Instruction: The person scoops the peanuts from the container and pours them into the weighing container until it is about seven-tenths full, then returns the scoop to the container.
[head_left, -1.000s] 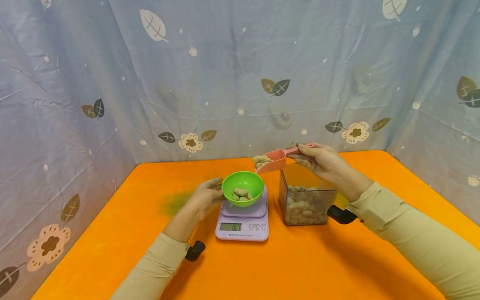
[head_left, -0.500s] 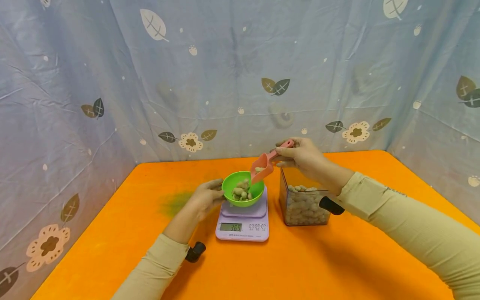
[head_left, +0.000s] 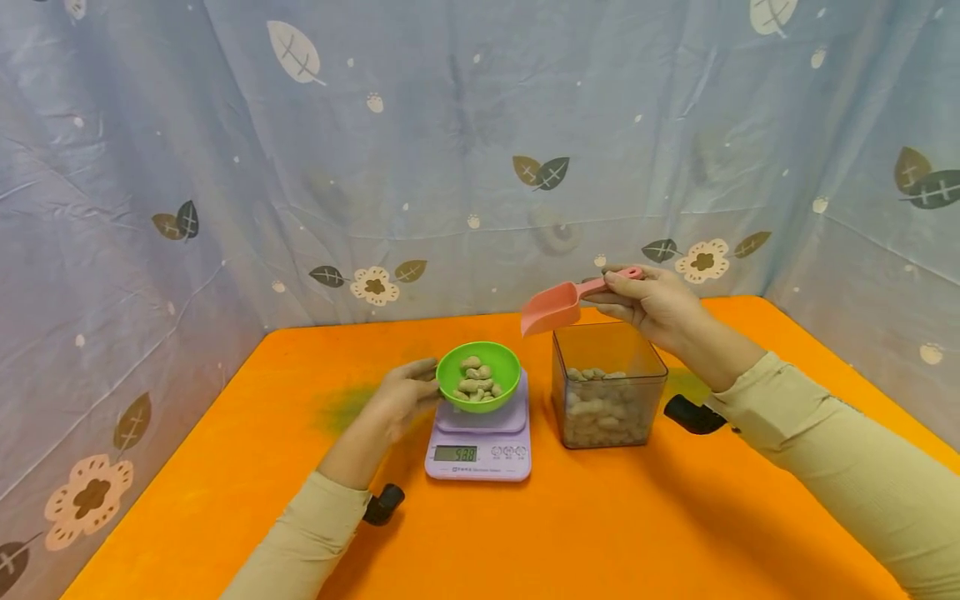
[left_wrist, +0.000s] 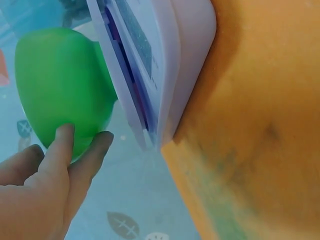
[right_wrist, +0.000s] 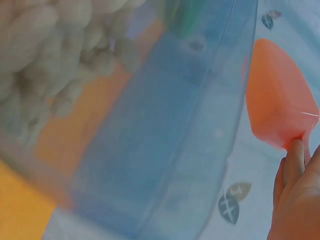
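Note:
A green bowl (head_left: 480, 400) with several unshelled peanuts (head_left: 476, 385) in it stands on a lilac kitchen scale (head_left: 480, 467), whose display (head_left: 456, 453) shows digits. My left hand (head_left: 399, 398) is at the bowl's left side; in the left wrist view its extended fingertips (left_wrist: 65, 132) touch the bowl's outer wall. Up at the right, my right hand (head_left: 660, 308) pinches the handle of a pink scoop (head_left: 553, 308) between thumb and fingers. The scoop's hollow shows no peanuts and its mouth points left, between bowl and container. From the right wrist, the scoop's underside shows.
A clear square container (head_left: 609, 412), partly filled with peanuts, stands on the orange table (head_left: 480, 542) right of the scale, below my right hand. A pale blue patterned curtain (head_left: 420, 125) closes off the back and sides.
The scoop tipped its peanuts into the bowl, then moved back right and up, levelling out. More peanuts lie in the bowl and the scale's digits have changed. My left hand stayed at the bowl.

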